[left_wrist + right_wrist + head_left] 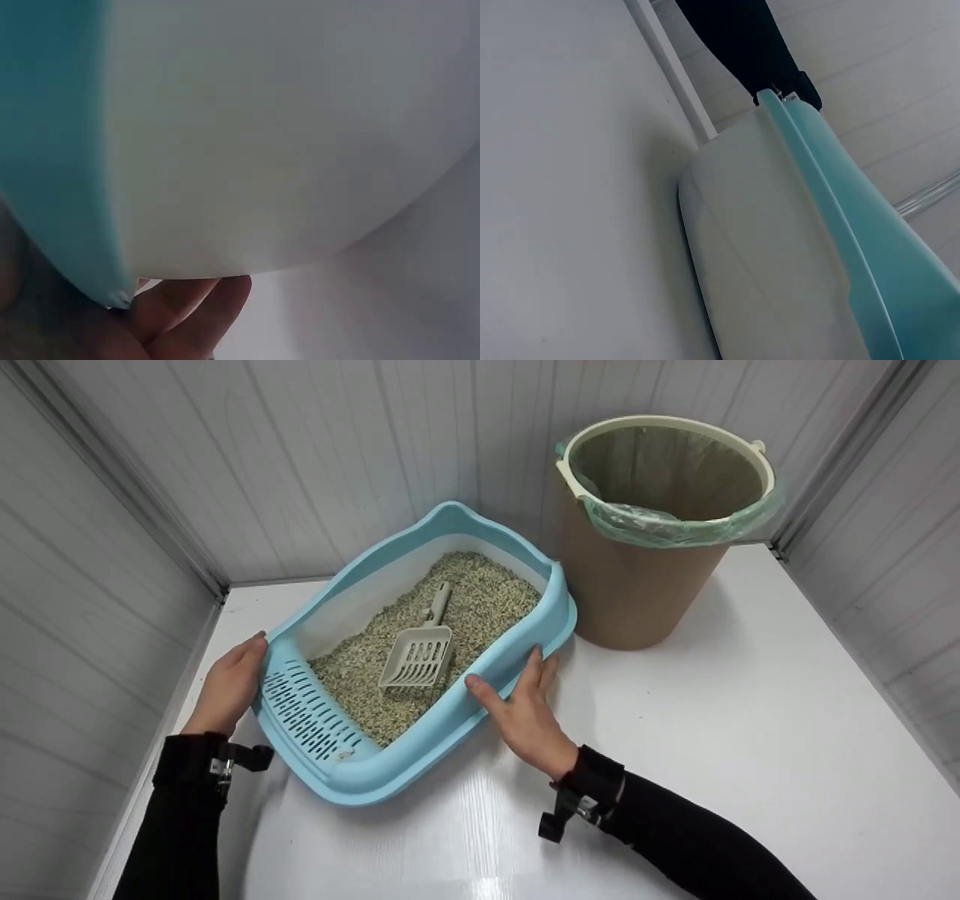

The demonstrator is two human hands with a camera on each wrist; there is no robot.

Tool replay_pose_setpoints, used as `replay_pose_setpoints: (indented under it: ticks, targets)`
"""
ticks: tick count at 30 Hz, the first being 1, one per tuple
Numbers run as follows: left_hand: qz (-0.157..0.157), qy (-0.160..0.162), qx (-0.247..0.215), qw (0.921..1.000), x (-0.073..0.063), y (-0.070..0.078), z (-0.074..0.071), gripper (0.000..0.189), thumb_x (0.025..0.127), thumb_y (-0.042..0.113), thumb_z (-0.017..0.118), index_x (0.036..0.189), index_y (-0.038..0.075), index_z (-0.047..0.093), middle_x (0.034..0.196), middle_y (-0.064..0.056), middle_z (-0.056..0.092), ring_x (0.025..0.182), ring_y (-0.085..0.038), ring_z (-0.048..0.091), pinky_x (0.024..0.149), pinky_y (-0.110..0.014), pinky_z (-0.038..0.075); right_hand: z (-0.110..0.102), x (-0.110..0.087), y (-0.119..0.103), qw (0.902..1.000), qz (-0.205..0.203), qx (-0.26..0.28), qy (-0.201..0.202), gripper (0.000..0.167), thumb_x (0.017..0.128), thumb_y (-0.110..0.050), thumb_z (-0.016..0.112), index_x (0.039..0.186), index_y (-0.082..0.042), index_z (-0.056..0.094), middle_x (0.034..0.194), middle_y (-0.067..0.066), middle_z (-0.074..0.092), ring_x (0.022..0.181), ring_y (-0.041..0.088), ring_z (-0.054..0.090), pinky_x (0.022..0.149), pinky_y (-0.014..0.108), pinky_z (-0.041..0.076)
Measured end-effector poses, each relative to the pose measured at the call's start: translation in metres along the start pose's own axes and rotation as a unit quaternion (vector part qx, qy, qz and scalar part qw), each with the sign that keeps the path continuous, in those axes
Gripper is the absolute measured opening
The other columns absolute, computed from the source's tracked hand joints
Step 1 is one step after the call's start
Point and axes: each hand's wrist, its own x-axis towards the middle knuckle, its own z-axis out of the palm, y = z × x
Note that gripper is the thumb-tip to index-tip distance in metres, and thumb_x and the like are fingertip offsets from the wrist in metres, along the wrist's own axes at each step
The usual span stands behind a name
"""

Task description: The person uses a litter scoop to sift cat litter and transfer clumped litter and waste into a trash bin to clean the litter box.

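Observation:
A light-blue litter box (420, 750) with a white lower body stands slantwise on the white table, holding greyish-tan cat litter (480, 577). On the litter lies a beige slotted scoop (416, 660), its handle pointing away. My left hand (229, 686) grips the box's rim at the left corner, beside the slotted step (307, 712); in the left wrist view its fingers (202, 319) reach under the rim. Against the near right side, my right hand (529, 724) rests with thumb and fingers spread and fairly straight. The right wrist view shows the box's white side (757, 240) without that hand.
A brown bin (630, 592) with a cream ring and a green bag liner (660, 531) stands behind the box's right end, close to it. Pale panelled walls (315, 450) enclose the table (712, 735) at the back and both sides.

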Motion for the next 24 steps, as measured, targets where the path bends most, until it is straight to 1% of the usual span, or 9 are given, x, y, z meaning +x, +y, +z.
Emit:
replay_pose_setpoints:
  ticks: [2,3,5,7,10,14,17,20,24]
  targets:
    - [0.005,0.009,0.015,0.9998,-0.007,0.002,0.003,0.079,0.12,0.055,0.034,0.172,-0.004,0.032,0.179,-0.02,0.029,0.167,-0.043,0.022,0.134,-0.061,0.019,-0.003,0.009,0.0,1.0,0.002,-0.009,0.003,0.13,0.105,-0.065,0.067,0.171,-0.002,-0.026,0.171,0.028,-0.042,0.165,0.043,-0.025,0.135,0.06,0.012]
    - [0.005,0.011,0.025,0.9996,-0.011,0.003,0.004,0.079,0.12,0.056,0.035,0.171,-0.004,0.034,0.175,-0.024,0.037,0.162,-0.044,0.033,0.131,-0.06,0.029,-0.006,0.015,0.0,0.9999,0.001,-0.013,0.005,0.13,0.105,-0.065,0.067,0.171,-0.002,-0.026,0.17,0.028,-0.042,0.165,0.043,-0.025,0.135,0.059,0.011]
    - [0.006,0.003,0.041,0.9991,-0.019,0.005,0.005,0.078,0.119,0.055,0.038,0.168,-0.006,0.04,0.162,-0.03,0.05,0.144,-0.045,0.053,0.118,-0.055,0.047,-0.015,0.028,0.002,0.9997,-0.002,-0.023,0.007,0.131,0.105,-0.065,0.068,0.171,-0.002,-0.025,0.171,0.028,-0.042,0.165,0.043,-0.025,0.135,0.059,0.007]
    - [0.008,-0.016,0.05,0.9986,-0.028,0.007,0.005,0.072,0.118,0.052,0.042,0.162,-0.005,0.045,0.143,-0.029,0.058,0.121,-0.037,0.061,0.099,-0.046,0.058,-0.026,0.044,0.005,0.9996,-0.008,-0.028,0.001,0.129,0.105,-0.064,0.068,0.172,-0.003,-0.023,0.173,0.027,-0.039,0.166,0.043,-0.023,0.135,0.057,0.004]
    - [0.014,-0.065,0.035,0.9972,-0.04,0.01,0.004,0.056,0.119,0.041,0.047,0.146,-0.008,0.048,0.128,-0.024,0.059,0.102,-0.028,0.066,0.08,-0.038,0.066,-0.048,0.067,0.012,0.9992,-0.027,-0.027,-0.014,0.12,0.107,-0.059,0.068,0.176,-0.005,-0.013,0.178,0.025,-0.028,0.168,0.042,-0.014,0.136,0.054,0.002]
    - [0.004,-0.145,0.0,0.9894,-0.06,0.023,0.013,0.037,0.117,0.028,0.053,0.129,-0.006,0.046,0.122,-0.024,0.058,0.093,-0.028,0.074,0.075,-0.044,0.069,-0.074,0.089,0.015,0.998,-0.056,-0.019,-0.024,0.1,0.111,-0.052,0.065,0.179,-0.008,0.006,0.185,0.02,-0.001,0.171,0.038,0.004,0.137,0.052,0.011]
    - [-0.018,-0.189,-0.005,0.9818,-0.071,0.034,0.02,0.043,0.118,0.037,0.055,0.124,-0.004,0.046,0.119,-0.023,0.06,0.093,-0.033,0.079,0.076,-0.049,0.068,-0.082,0.09,0.014,0.9979,-0.063,-0.014,-0.011,0.09,0.114,-0.053,0.059,0.179,-0.008,0.015,0.184,0.018,0.014,0.17,0.036,0.015,0.135,0.052,0.021]
    - [-0.022,-0.174,0.006,0.9844,-0.068,0.041,0.028,0.067,0.118,0.058,0.049,0.131,-0.007,0.05,0.114,-0.021,0.066,0.094,-0.032,0.079,0.075,-0.046,0.067,-0.079,0.079,0.013,0.9973,-0.072,-0.01,0.001,0.088,0.116,-0.052,0.056,0.179,-0.007,0.012,0.184,0.017,0.013,0.169,0.034,0.016,0.135,0.053,0.021]
    - [0.009,-0.127,0.01,0.9918,-0.049,0.039,0.047,0.091,0.114,0.072,0.039,0.16,-0.007,0.042,0.124,-0.023,0.067,0.101,-0.029,0.073,0.08,-0.042,0.064,-0.072,0.064,0.019,0.9948,-0.101,-0.007,0.002,0.089,0.118,-0.042,0.057,0.178,-0.005,0.005,0.185,0.018,0.006,0.17,0.032,0.01,0.137,0.051,0.013]
